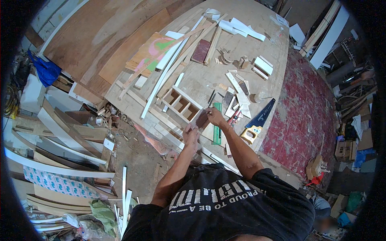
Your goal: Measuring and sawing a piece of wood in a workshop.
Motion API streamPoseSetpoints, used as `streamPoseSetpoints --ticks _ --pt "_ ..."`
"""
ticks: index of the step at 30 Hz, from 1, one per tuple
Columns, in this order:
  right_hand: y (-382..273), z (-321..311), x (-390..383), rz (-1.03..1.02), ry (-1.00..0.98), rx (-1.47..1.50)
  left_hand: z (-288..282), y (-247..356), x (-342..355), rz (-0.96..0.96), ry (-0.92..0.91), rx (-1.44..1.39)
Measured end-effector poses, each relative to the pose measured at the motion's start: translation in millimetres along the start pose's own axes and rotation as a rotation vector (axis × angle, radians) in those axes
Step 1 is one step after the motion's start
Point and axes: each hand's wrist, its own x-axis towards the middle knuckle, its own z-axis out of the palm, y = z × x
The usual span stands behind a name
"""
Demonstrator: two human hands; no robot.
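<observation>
Between my hands is a thin, dark reddish-brown flat piece (pixel 202 120); its exact kind is not clear. My left hand (pixel 191 137) has its fingers closed on the near left edge. My right hand (pixel 216 116) pinches the far right edge, fingers curled. Just beyond them, touching or nearly so, lies a small wooden frame (pixel 175 108) with dividers and several compartments, pale on its edges. A green flat strip (pixel 217 136) lies under and beside my right wrist. To the right rests a handsaw (pixel 263 114) with a yellow handle.
The worktable (pixel 269 48) carries long wood strips (pixel 177 60), a painted board (pixel 148 52), a dark red block (pixel 201 51), tape rolls (pixel 227 58) and wood offcuts (pixel 241 94). Curved panels (pixel 68 128) lean at the left. Red floor (pixel 303 112) borders the right side.
</observation>
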Motion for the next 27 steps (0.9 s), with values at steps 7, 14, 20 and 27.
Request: streamPoseSetpoints --ticks 7,14,20,27 --pt "-6 11 -11 -0.022 0.085 0.057 -1 -2 1 -0.024 0.006 0.041" --pt "-9 10 -11 -0.032 0.033 0.074 -22 -15 21 0.001 -0.030 -0.009" --pt "9 12 -8 -0.058 0.042 0.046 -21 -21 29 0.007 -0.037 -0.011" --pt "3 15 -9 -0.042 -0.006 0.038 -33 -21 35 -0.004 -0.046 -0.014"
